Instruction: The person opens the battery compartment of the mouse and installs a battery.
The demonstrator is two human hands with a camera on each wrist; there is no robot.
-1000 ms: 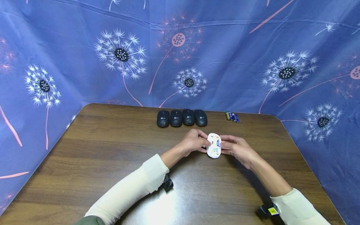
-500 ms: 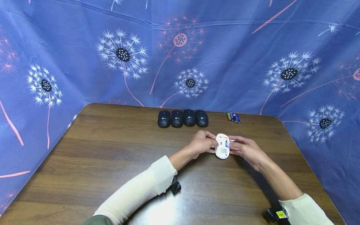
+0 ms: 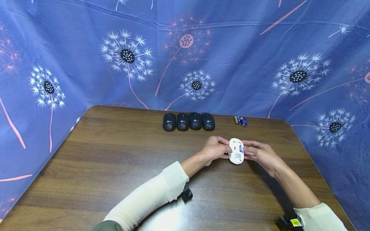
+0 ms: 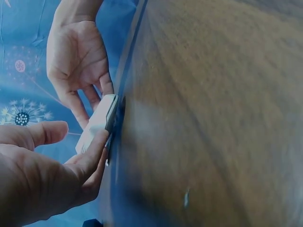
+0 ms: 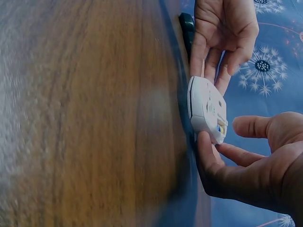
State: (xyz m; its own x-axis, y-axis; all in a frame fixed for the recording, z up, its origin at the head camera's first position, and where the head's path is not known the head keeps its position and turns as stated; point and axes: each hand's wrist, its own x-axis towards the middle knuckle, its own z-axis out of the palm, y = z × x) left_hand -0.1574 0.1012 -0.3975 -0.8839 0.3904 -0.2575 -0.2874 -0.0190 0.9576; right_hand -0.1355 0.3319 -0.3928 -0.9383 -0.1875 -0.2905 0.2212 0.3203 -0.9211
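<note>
A white computer mouse [image 3: 236,155] is held underside up above the table, its battery bay uncovered with a blue-and-yellow battery [image 3: 240,147] showing in it. My left hand [image 3: 215,148] grips its left edge, thumb tip by the upturned face. From the right, my right hand [image 3: 264,156] holds the opposite edge with its fingers. In the right wrist view the fingers [image 5: 208,151] support the mouse's near end while the right thumb [image 5: 251,126] stands off it. The fingers [image 4: 92,153] of the left hand lie along the side of the mouse [image 4: 98,120] in the left wrist view.
Several black mice [image 3: 182,122] stand in a row toward the table's back edge. To their right lies a small group of batteries [image 3: 241,121]. A blue flowered cloth [image 3: 242,48] hangs behind the brown wooden table [image 3: 115,154].
Both hands have moved a little to the right together with the white mouse. At half a second ago a thin white piece showed by the right fingers; it is no longer visible.
</note>
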